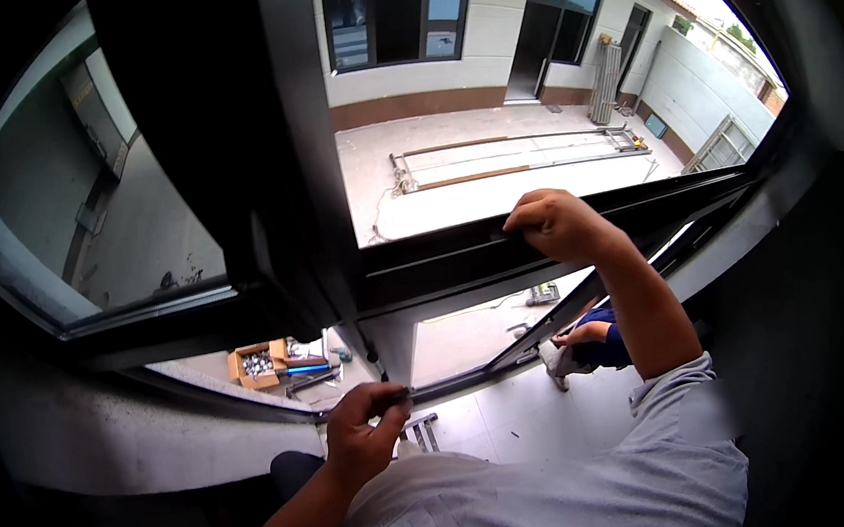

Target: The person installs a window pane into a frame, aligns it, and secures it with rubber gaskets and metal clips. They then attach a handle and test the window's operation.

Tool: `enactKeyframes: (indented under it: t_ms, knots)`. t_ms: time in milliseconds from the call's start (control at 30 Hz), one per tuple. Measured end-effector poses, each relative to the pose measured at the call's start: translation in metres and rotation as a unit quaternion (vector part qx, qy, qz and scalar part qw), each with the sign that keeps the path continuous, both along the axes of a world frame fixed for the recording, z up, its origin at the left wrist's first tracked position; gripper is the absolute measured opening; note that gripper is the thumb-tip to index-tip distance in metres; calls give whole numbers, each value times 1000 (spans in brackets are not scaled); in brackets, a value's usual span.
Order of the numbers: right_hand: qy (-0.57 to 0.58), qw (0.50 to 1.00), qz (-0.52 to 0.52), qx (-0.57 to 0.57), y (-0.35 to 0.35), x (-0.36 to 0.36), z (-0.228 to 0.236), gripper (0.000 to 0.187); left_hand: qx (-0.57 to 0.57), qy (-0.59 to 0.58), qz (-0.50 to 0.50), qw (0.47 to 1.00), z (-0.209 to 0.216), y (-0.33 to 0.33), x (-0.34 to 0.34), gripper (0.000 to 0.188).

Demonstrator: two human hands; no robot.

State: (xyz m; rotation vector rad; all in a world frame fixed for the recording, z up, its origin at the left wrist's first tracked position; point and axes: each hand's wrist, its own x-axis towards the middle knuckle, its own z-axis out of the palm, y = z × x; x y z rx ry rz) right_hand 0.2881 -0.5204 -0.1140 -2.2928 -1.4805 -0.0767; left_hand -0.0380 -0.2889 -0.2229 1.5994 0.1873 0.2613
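A black window frame (302,153) fills the middle, with an upright post and a horizontal rail (421,253). On the top of that rail rests my right hand (559,226), its fingers curled over the edge; whether a small piece is under its fingertips is hard to see. Lower down and to the left, my left hand (365,434) is closed in a pinch in front of my body. Between its thumb and forefinger is a small dark piece (402,396), too small to name. Just above it, a thin dark rod-like part (372,353) stands by the post.
Another person (594,341) crouches low at the right, behind the frame. An open cardboard box (257,365) of small metal parts stands below left, beside several tools (311,374). A metal stool or step (422,431) is near my body. Outside, a long metal frame (523,157) lies on the courtyard.
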Motion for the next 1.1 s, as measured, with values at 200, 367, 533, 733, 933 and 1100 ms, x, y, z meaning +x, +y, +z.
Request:
enactKeyframes:
  t_ms: [200,367,533,733,933,1100]
  knots:
    - [26,996,-76,-42,-5,-15,10,27,225,-187,37,956,28,1,10,25]
    - [-54,992,-88,75,-10,-24,-1,25,285,-208,64,933,33,-1,10,28]
    - [263,904,33,336,-3,-105,-26,17,359,-238,73,899,30,0,13,32]
    - [675,629,94,373,52,-217,-102,37,397,-295,87,865,31,-9,26,32]
    - [695,570,29,437,47,-226,-113,43,379,-298,49,875,14,-21,51,27]
    - [384,752,-95,527,-4,-162,-94,32,423,-297,-80,852,38,-34,104,59]
